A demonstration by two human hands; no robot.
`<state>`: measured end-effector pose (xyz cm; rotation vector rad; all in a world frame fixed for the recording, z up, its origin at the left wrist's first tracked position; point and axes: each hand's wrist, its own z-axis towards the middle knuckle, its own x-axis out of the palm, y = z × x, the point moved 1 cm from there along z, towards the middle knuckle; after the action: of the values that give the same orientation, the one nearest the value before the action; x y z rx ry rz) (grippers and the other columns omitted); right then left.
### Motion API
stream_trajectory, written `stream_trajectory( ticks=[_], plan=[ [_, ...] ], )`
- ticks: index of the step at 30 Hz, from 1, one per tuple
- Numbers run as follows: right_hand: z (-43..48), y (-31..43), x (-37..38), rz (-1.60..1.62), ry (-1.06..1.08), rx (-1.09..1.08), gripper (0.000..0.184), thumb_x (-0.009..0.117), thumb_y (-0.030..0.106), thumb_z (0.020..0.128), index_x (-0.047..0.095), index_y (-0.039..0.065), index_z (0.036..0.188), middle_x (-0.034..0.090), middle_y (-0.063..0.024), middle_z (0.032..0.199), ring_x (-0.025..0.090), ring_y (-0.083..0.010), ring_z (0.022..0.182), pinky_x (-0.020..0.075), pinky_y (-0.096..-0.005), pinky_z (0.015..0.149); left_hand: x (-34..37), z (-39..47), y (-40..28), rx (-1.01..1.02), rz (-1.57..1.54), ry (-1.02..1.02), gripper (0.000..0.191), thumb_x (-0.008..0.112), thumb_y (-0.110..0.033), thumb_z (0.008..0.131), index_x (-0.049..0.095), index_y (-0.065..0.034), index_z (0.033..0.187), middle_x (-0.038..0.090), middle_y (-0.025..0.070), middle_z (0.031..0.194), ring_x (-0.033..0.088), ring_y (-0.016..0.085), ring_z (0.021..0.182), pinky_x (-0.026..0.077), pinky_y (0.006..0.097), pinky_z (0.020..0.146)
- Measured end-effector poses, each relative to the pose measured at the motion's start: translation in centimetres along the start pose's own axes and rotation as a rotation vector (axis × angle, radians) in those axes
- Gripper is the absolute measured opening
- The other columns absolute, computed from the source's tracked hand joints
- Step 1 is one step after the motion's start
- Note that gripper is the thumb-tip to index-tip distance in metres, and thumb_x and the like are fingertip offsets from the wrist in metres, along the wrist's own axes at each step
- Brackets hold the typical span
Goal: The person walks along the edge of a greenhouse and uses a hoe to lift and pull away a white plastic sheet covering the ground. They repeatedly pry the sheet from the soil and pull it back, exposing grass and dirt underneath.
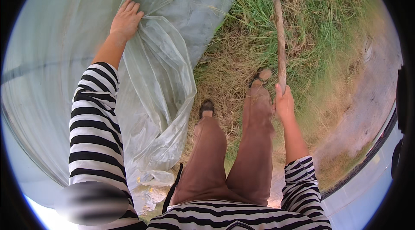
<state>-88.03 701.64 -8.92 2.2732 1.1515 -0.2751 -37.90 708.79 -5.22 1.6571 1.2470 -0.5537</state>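
Observation:
My left hand (pixel 127 19) is raised at the upper left, on a gathered fold of translucent plastic sheeting (pixel 162 45). Its fingers lie over the sheet, and whether they grip it cannot be told. The sheeting spreads down the whole left side, with loose folds hanging below the hand. In my right hand (pixel 284 102) is one end of a long wooden stick (pixel 280 35), which points away from me over the grass. The stick and the sheeting are apart.
Cut dry grass and green grass (pixel 311 19) cover the ground around my feet. Both shoes (pixel 207 107) stand on it, right of the sheeting. A pale bare dirt strip (pixel 360 110) runs along the right, with a dark curved edge beyond it.

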Motion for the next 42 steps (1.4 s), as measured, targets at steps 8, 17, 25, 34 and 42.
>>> stream_trajectory(
  ticks=[8, 17, 25, 34, 42],
  plan=[
    [1.3, 4.3, 6.6, -0.333, -0.224, -0.115, 0.046, 0.048, 0.04, 0.09, 0.041, -0.004, 0.102, 0.061, -0.0265, 0.083, 0.061, -0.0403, 0.067, 0.0498, -0.0435, 0.064, -0.1, -5.1, -1.3, -0.002, -0.114, -0.108, 0.041, 0.045, -0.035, 0.088, 0.051, -0.0164, 0.123, 0.039, 0.0045, 0.137, 0.02, 0.019, 0.135, 0.011, 0.0402, 0.113],
    [-0.9, 7.7, 8.2, -0.158, -0.117, -0.002, 0.04, 0.05, 0.031, 0.091, 0.039, -0.004, 0.108, 0.061, -0.0196, 0.081, 0.062, -0.026, 0.055, 0.0513, -0.0375, 0.054, 0.6, -5.8, -3.5, -0.142, -0.229, -0.109, 0.054, 0.043, -0.047, 0.088, 0.046, -0.0125, 0.13, 0.033, 0.0049, 0.142, 0.013, 0.018, 0.138, 0.008, 0.044, 0.113],
    [-2.1, 4.9, 9.4, -0.019, -0.114, -0.043, 0.036, 0.052, 0.026, 0.089, 0.04, -0.001, 0.109, 0.061, -0.0214, 0.085, 0.063, -0.033, 0.065, 0.0516, -0.0397, 0.06, -6.4, -4.6, -12.1, -0.353, -0.301, -0.02, 0.062, 0.037, -0.051, 0.088, 0.047, -0.0066, 0.129, 0.043, 0.0155, 0.134, 0.024, 0.028, 0.134, 0.007, 0.0448, 0.111],
    [-7.1, -5.2, 14.3, 0.053, -0.234, -0.213, 0.034, 0.056, 0.017, 0.081, 0.038, -0.003, 0.102, 0.06, -0.0299, 0.083, 0.059, -0.045, 0.081, 0.0473, -0.0485, 0.071, -7.2, -1.3, -37.2, -0.336, -1.621, 0.387, 0.061, 0.06, -0.031, 0.082, 0.031, 0.0082, 0.12, 0.057, 0.0269, 0.102, 0.061, 0.037, 0.092, 0.05, 0.0402, 0.078],
    [-18.0, -22.4, 16.5, 0.064, -0.167, -0.024, 0.035, 0.056, 0.02, 0.081, 0.036, 0.002, 0.103, 0.059, -0.0286, 0.074, 0.056, -0.0481, 0.071, 0.0442, -0.0536, 0.064, -2.3, -17.9, -51.2, -0.476, -1.647, 0.457, 0.042, 0.058, -0.018, 0.077, 0.043, 0.0024, 0.111, 0.06, 0.0263, 0.095, 0.059, 0.04, 0.091, 0.046, 0.044, 0.082]
  ],
)
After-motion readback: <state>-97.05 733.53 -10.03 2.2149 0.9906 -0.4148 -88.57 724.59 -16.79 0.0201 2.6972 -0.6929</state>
